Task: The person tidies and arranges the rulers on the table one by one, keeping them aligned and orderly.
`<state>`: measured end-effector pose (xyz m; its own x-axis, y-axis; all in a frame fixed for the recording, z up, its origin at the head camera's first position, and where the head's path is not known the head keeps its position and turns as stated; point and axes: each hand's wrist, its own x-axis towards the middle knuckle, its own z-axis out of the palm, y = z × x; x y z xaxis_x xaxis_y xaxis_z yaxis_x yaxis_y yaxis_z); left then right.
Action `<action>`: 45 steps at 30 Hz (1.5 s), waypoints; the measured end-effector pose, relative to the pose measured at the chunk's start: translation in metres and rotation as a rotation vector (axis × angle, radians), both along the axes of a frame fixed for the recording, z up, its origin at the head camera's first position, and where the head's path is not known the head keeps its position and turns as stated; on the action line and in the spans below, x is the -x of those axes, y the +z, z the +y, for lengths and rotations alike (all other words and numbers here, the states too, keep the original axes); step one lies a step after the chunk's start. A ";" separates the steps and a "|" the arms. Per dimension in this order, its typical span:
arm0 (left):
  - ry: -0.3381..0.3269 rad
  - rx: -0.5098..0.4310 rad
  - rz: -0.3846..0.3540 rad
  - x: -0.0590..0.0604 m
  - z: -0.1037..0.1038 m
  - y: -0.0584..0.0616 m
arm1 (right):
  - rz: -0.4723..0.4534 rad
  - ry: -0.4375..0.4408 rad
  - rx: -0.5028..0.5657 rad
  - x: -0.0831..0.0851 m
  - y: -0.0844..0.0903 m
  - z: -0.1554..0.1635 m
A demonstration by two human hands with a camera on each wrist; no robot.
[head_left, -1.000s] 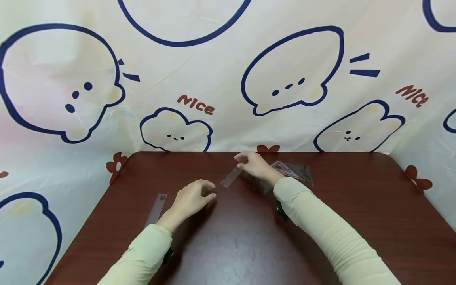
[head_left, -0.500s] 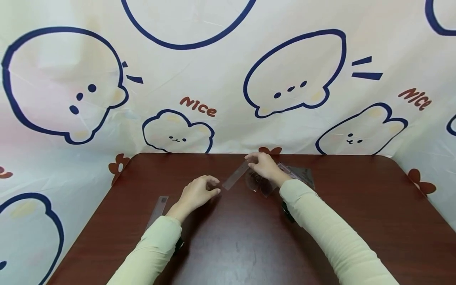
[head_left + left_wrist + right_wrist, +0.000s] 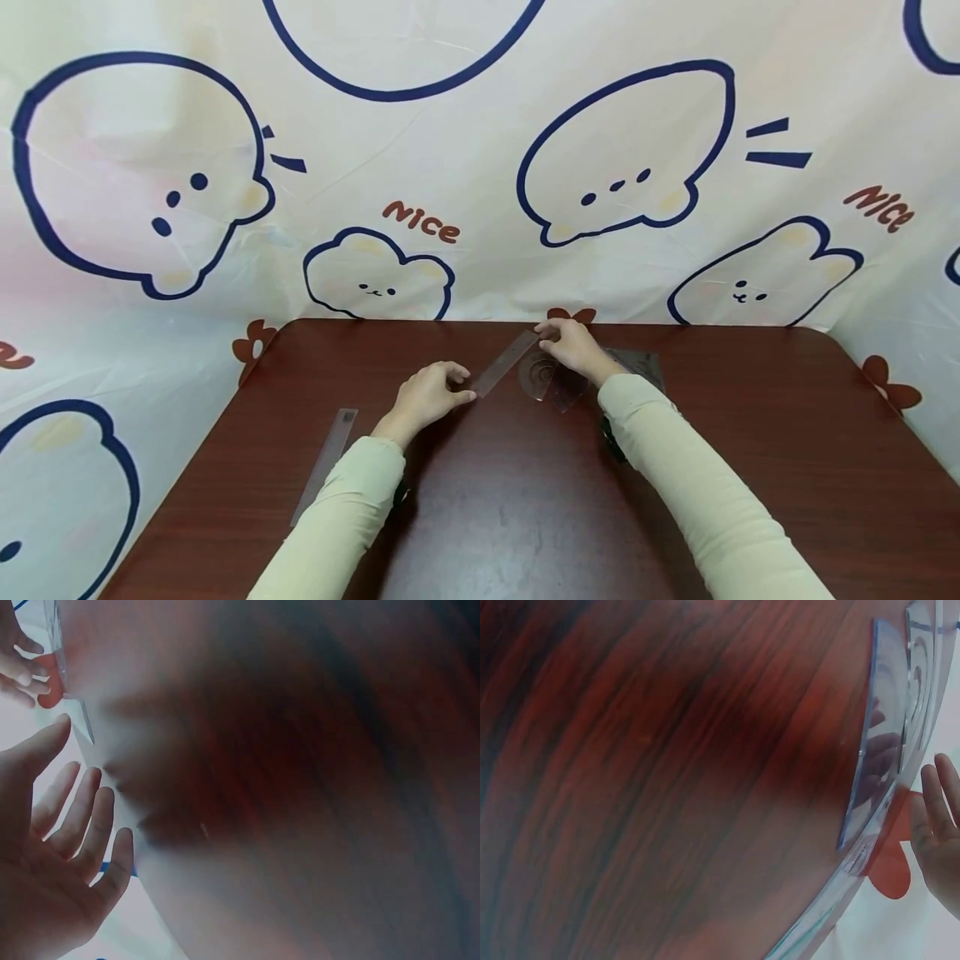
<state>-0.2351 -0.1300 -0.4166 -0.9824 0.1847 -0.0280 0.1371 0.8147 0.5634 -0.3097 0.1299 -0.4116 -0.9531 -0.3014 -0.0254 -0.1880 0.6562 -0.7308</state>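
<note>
Ruler [image 3: 507,365]: on table [image 3: 480,500], between hands.
Left hand [image 3: 426,396]: fingers parted, beside ruler's near end.
Right hand [image 3: 573,346]: fingers loosely extended; contact with ruler unclear.
Protractor [image 3: 536,377]: partly hidden by right hand.

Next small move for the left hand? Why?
I'd probably close the left hand on the near end of the ruler: its thumb and fingers are apart beside that end, and the right hand is at the far end.
</note>
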 end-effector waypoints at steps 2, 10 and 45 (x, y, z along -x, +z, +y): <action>0.000 -0.004 -0.005 0.000 0.002 -0.001 | -0.001 -0.008 -0.007 0.000 -0.004 0.003; 0.018 0.008 -0.015 0.002 0.006 -0.004 | 0.001 -0.008 -0.006 0.003 -0.012 0.008; 0.100 0.037 -0.011 0.008 0.015 -0.007 | -0.044 0.004 0.027 0.013 -0.014 -0.008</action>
<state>-0.2431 -0.1153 -0.4236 -0.9955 0.0840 -0.0441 0.0476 0.8444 0.5336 -0.3228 0.1217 -0.4257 -0.9500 -0.3066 -0.0591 -0.1582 0.6357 -0.7555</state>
